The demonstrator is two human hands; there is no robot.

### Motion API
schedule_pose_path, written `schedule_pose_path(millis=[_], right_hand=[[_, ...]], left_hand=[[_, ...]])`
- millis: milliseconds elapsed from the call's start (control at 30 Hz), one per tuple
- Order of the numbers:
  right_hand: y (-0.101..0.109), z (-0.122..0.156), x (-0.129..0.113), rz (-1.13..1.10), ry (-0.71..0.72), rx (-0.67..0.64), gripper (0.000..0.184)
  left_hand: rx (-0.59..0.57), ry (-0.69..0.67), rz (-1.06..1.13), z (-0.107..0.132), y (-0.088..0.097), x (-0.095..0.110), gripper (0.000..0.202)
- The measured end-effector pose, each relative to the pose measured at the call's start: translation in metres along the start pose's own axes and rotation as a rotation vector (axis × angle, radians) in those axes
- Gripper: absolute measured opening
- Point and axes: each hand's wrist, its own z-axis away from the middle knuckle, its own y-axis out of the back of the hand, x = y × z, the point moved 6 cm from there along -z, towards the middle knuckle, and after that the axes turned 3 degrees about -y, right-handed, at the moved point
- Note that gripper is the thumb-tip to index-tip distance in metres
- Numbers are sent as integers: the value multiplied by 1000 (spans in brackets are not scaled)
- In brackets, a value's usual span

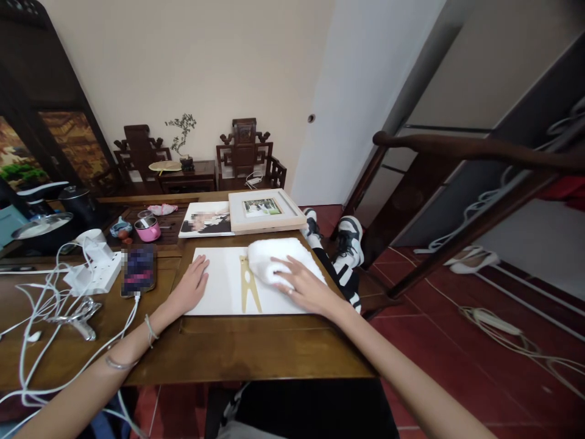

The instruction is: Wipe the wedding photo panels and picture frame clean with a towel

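Observation:
A white board [214, 286] lies flat on the wooden table, with a gold stand-like piece shaped like a letter A [248, 289] on its face. My left hand [191, 283] rests on the board's left edge, fingers stretched out and holding nothing. On the board's right part is a folded, fluffy white cloth [267, 251]. My right hand [304, 283] is on this cloth, with a bunched bit of it between thumb and fingers. The cloth covers the board's upper right area.
Behind the board lie a framed picture [292, 210] and a photo panel [201, 227]. To the left are a phone [139, 268], a power strip [105, 271] with tangled white cables, and a pink cup [147, 230]. A wooden chair [457, 146] stands at right, near someone's shoes [350, 235].

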Motion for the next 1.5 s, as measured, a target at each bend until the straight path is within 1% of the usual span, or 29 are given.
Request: schedule_pose_path(millis=[67,133,167,233,300,400,467,500,567,733,800,833,900,1000,1067,1133,1167,1233,1300,1433,1500], right_hand=[[4,22,-20,-36,46,-37,28],[8,43,-33,-62,85,-74,25],[9,50,-36,-70,98,-88,25],[10,55,-31,-74,93,-103,25],[8,47,-14,-65,54,-92,26],[3,21,15,-24,-35,-34,31],[1,8,23,2,-68,-5,34],[0,7,22,9,-70,0,35],[1,14,10,11,-53,-15,35],[10,66,-43,-46,56,-118,28],[12,75,-49,-70,71,-159,27],[12,73,-45,-75,56,-171,28],[8,57,-26,-70,-16,-163,33],[-3,13,15,-31,-142,-114,45],[-11,-18,36,0,-188,-92,49],[-15,-39,48,20,-215,-58,49],[-15,-46,49,25,-215,-37,48],[-13,-47,42,22,-180,-2,45],[-10,-34,25,7,-110,2,43],[2,16,-18,-63,9,-38,34],[8,40,-34,-102,43,-61,29]], left_hand=[[4,-3,-2,0,0,0,47],[-2,-5,-5,0,-1,0,47],[-6,-6,-6,0,-1,0,48],[-7,-11,-5,0,-2,-1,47],[0,-21,0,0,-2,-1,46],[7,-28,3,0,-3,-2,46],[11,-25,0,0,-3,-3,46],[15,-24,-3,0,-3,-3,46],[25,-20,-5,0,-3,-3,46],[27,-21,-1,1,-5,-3,45],[25,-23,-1,2,-5,-3,45],[23,-23,-3,2,-5,-2,45],[9,-21,-9,2,-5,-2,45],[-24,-13,-18,2,-3,0,45],[-43,-6,-25,2,-2,1,46],[-45,-8,-29,2,-1,2,46],[-40,-13,-29,2,-1,2,45],[-24,-24,-27,2,0,2,45],[-8,-28,-23,2,-1,1,45],[41,-36,-10,2,-3,0,44],[53,-36,-5,2,-4,-1,43]])
